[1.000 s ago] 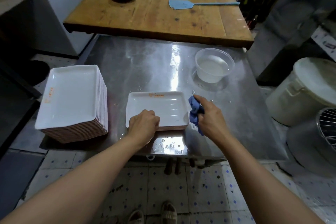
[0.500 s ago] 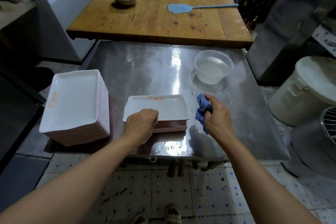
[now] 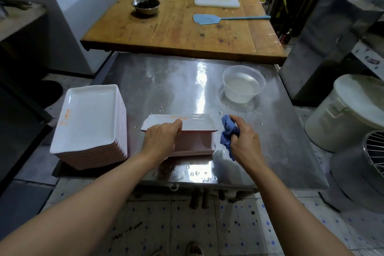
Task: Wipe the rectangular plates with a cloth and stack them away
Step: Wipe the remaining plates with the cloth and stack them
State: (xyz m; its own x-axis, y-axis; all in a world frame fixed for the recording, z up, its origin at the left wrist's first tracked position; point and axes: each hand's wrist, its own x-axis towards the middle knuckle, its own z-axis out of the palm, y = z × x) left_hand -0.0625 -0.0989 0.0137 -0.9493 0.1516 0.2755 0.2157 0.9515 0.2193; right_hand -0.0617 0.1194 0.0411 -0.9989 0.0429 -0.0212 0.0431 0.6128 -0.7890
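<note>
- My left hand [image 3: 161, 140] is nearest me at the front edge of the wet stainless steel surface [image 3: 176, 89]. Its grip is curled round the near left rim of the top white rectangular plate [image 3: 195, 123], tilting that rim up off the short pile of pink-sided plates [image 3: 193, 145] underneath.
- My right hand [image 3: 245, 143] sits just beside that pile on its right, the grip bunched tight round the crumpled blue cloth [image 3: 227, 133]. The cloth is off the plate, close to its right end.
- I judge the step in hand to be the lift-away: this plate looks wiped and is coming off the short pile to be stacked.
- The next move calls for carrying it left while keeping it level enough not to slip in a wet grip, and lining its corners up with the stack before letting go.
- That tall stack of white rectangular plates [image 3: 89, 118] stands at the front left corner of the surface, overhanging the left edge a little, so I should set the plate down gently.
- Water drops lie along the front edge, so wet rims are likely.
- Further back, toward the right edge, stands a clear round plastic tub of water [image 3: 243, 83].
- Beyond the back edge lies a wooden table [image 3: 176, 27] holding kitchen tools.
</note>
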